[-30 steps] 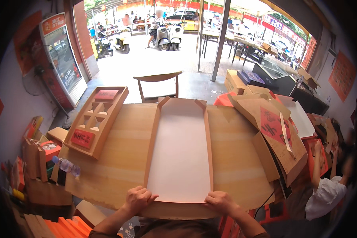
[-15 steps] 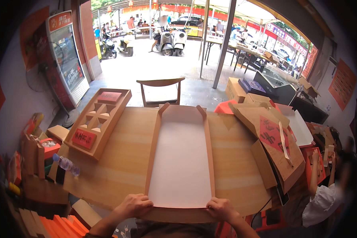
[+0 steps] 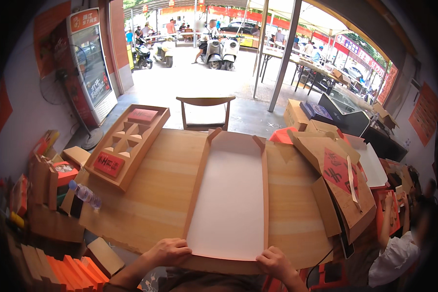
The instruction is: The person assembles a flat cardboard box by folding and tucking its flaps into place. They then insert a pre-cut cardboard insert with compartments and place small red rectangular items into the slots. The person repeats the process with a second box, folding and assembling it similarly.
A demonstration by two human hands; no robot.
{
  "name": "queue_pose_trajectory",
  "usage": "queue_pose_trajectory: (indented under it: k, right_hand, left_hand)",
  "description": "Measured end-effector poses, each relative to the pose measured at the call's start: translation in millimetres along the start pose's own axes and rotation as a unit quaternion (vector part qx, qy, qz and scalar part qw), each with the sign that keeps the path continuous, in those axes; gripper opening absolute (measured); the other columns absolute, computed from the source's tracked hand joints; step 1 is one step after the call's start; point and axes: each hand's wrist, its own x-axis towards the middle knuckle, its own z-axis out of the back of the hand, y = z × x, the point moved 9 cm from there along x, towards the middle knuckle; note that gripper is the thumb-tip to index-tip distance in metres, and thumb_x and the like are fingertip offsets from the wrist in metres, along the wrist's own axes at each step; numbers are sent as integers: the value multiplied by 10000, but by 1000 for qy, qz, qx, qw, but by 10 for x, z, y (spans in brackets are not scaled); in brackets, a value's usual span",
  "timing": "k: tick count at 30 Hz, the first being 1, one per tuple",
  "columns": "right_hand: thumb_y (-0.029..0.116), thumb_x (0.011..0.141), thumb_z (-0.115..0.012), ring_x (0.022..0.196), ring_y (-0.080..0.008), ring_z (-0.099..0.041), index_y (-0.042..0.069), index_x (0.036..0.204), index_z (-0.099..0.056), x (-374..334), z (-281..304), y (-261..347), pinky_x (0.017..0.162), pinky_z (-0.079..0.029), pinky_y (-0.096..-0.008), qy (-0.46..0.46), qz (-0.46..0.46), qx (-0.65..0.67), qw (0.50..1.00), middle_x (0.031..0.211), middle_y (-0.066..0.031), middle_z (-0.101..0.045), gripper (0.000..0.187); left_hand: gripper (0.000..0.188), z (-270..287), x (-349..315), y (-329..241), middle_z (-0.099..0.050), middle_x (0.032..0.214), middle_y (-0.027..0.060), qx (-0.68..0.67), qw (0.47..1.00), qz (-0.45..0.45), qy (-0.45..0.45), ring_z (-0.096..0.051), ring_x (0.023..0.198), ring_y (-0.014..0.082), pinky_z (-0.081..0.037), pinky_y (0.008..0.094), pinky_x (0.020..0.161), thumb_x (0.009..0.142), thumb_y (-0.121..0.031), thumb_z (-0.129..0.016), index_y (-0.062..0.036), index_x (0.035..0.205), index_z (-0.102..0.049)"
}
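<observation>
A long shallow cardboard box tray (image 3: 228,194) with a white inside lies lengthwise on the wooden table in front of me. Its sides stand up, and small flaps fold in at the two far corners. My left hand (image 3: 170,251) is closed on its near left corner. At the near right corner, my right hand (image 3: 276,260) pinches the cardboard with bent fingers. The near edge runs low between both hands. To the left rests another cardboard box (image 3: 126,182), with folded dividers (image 3: 126,137) and red packs (image 3: 108,164) inside.
A plastic bottle (image 3: 85,193) lies at the table's left edge. Folded cardboard boxes with a red label (image 3: 339,173) lean at the right. Beyond the table stands a chair (image 3: 206,101). Another person's sleeve (image 3: 394,258) shows at lower right, with hands on a red box.
The view has swung slightly left, so the scene sits further right in the picture. Both hands keep their hold on the tray's near corners.
</observation>
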Motion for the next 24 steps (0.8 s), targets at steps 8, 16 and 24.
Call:
queue_pose_trajectory:
  k: [8,16,24]
  right_hand:
    - [142,900,-764,734,-243,-711,135,951,-647,-59,-108,-48,637,-590,-380,35,7,6,999,826,-55,-611,129]
    - [169,896,-811,715,-290,-706,121,933,-675,-76,-69,-132,608,-585,-399,-13,-41,76,996,830,-55,-645,149]
    - [103,883,-779,706,-288,-695,127,922,-683,-119,22,-80,604,-570,-397,-43,-31,100,994,839,-54,-665,106]
  left_hand:
    - [150,-50,-63,-95,-602,767,32,4,1000,-27,6,-633,553,265,-533,394,506,860,-109,-787,-157,967,-694]
    - [106,-166,-150,-38,-651,773,29,9,1000,-3,7,-664,581,257,-540,385,521,882,-175,-815,-144,888,-714]
    - [121,-133,-125,-63,-659,766,28,28,999,20,6,-682,607,250,-544,379,535,878,-206,-827,-147,881,-721]
